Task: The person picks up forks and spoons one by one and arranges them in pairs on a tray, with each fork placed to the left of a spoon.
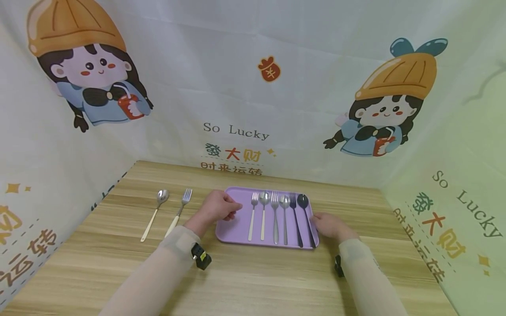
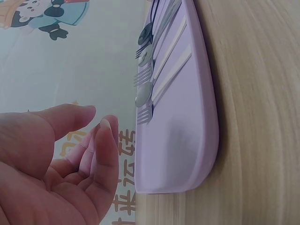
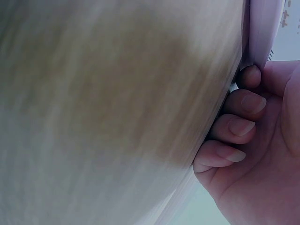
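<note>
right hand grips purple tray, long axis running left-right.

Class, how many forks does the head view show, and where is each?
4. One cream-handled fork lies on the wooden table, left of the purple tray; on the tray are another cream-handled fork, a silver fork and a black fork.

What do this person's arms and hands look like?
The left sleeve and right sleeve are pale cream, ending near the wrists. The left camera and right camera are small and black, the left one marked yellow. The left hand and right hand wear no gloves.
</note>
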Available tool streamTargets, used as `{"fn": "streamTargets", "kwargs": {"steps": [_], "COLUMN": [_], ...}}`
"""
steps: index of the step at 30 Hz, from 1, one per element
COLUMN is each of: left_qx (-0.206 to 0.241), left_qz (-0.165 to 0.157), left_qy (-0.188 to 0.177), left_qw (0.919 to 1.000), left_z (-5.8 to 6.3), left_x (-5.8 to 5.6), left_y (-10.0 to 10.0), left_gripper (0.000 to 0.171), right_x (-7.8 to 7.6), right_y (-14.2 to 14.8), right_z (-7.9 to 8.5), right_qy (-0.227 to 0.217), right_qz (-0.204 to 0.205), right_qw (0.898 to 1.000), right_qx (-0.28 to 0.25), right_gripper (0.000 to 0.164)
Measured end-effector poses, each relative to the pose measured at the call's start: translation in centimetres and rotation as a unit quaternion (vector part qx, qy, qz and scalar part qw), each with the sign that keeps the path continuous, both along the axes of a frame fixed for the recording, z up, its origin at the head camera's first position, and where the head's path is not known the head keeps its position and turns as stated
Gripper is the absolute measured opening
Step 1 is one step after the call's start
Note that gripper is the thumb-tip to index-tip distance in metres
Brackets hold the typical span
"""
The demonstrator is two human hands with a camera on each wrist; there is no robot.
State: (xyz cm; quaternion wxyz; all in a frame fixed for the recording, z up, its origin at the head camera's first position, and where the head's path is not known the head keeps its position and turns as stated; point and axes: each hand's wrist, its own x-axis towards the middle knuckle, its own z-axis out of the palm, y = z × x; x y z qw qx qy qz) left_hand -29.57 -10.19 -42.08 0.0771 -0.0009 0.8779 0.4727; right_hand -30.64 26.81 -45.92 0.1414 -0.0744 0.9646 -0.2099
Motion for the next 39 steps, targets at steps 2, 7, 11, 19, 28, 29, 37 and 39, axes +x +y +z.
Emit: {"fn": "streamTargets", "kwargs": {"steps": [2,7,11,19,28,29,37,39], "left_qx": [0.001,0.004,0.006,0.006,0.004,0.004,0.006,0.003], "left_qz": [0.001,0.001,0.004,0.012,0.014,0.014,0.014,0.014], "left_qy": [0.001,-0.004,-0.006,-0.001,-0.010,-0.012,-0.006,-0.008], "left_qw": [1.0000,1.0000,1.0000,0.9999,0.9999,0.9998,0.9999,0.9999], "left_z": [0.11,0.20,0.17,0.42,0.40,0.40,0.30,0.24], "left_x": [-0.01,0.10,0.30,0.45,0.54,0.53,0.30,0.27], "left_y": [0.00,0.07,0.16,0.17,0.08,0.08,0.10,0.07], "left_gripper": [0.024,0.023,0.021,0.018,0.021,0.021,0.019,0.020], "right_x": [-0.05,0.02,0.14,0.06,-0.04,-0.05,0.07,0.06], "right_y": [0.01,0.15,0.14,-0.02,-0.03,-0.04,-0.18,-0.15], "right_z": [0.09,0.12,-0.03,-0.16,-0.18,-0.18,-0.02,-0.05], "right_qy": [0.002,0.001,-0.001,0.006,0.012,0.012,0.010,0.009], "right_qz": [0.001,-0.006,-0.005,-0.007,0.000,0.000,-0.007,-0.006], "right_qw": [1.000,1.000,1.000,1.000,1.000,1.000,1.000,1.000], "right_qx": [0.000,-0.004,-0.002,-0.001,-0.001,-0.003,-0.015,-0.012], "right_gripper": [0.059,0.058,0.058,0.057,0.056,0.056,0.056,0.056]}}
